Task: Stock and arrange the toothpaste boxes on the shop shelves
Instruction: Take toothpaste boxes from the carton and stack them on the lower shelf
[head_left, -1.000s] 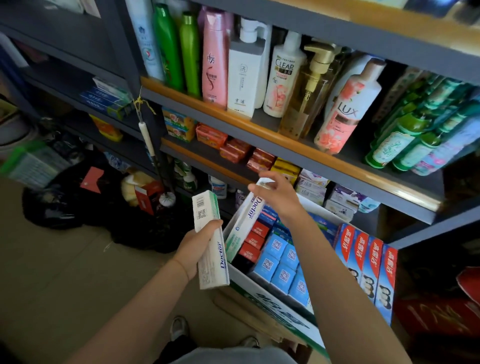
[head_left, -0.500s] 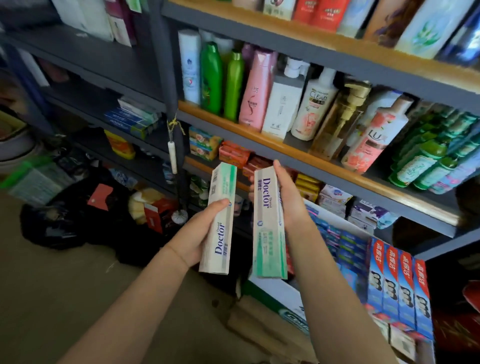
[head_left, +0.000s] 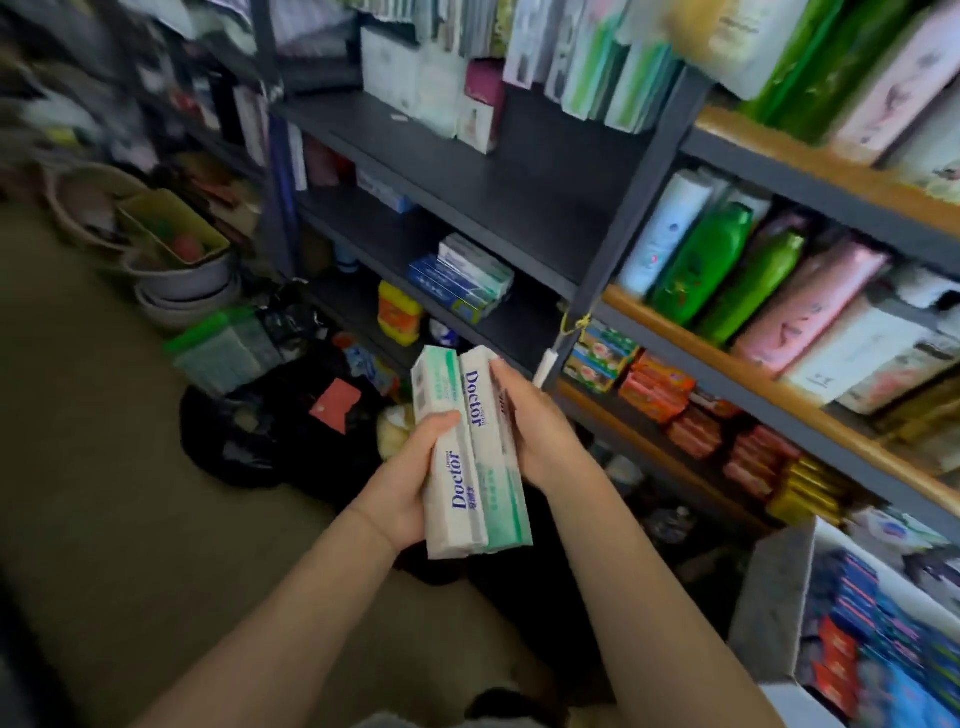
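Two bare forearms reach forward from the bottom of the view, hands meeting in front of dark shelving. The left hand cups a long white and green cardboard toothpaste box printed "Doctor" from the left side, thumb curled over its front, so its grip is grasping that box. The right hand holds a second matching white and green "Doctor" toothpaste box from the right, fingers behind it and wrapped round its edge. The two boxes stand nearly upright, side by side and touching along their long edges, well above the floor.

Behind them, a dark grey shelf carries a small stack of blue and green toothpaste cartons. Further right, wood-edged shelves hold green and pink plastic bottles. At the lower right corner, a white open cardboard carton is packed with blue and red small boxes, blurred.
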